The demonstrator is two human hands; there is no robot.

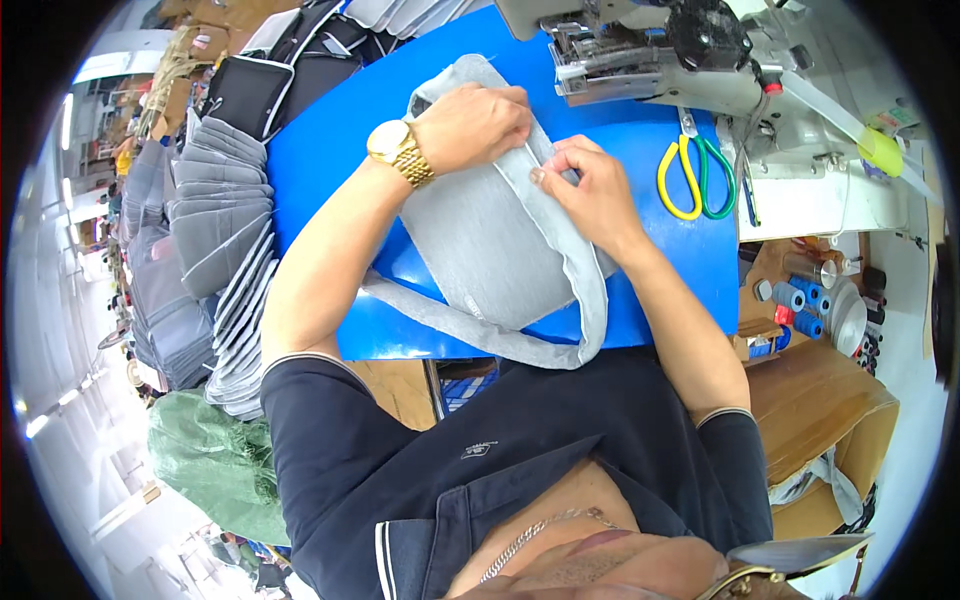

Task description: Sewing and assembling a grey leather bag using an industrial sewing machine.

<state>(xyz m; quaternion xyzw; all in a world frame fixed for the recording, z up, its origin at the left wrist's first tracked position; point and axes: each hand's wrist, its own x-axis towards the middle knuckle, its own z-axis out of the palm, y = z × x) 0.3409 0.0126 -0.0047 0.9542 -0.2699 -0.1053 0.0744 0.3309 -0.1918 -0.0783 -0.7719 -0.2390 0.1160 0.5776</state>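
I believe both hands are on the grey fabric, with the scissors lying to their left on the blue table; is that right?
The side is wrong: the head view shows the scissors on the blue table to the right of the left hand and right hand.

No lettering can be read clearly. A small, pale, roughly diamond-shaped emblem (480, 450) with tiny blurred marks stands on the dark short-sleeved cloth shirt (590, 400), near; a small pale mark (472, 307), also illegible, shows on the near part of the flat grey fabric piece (490, 240).
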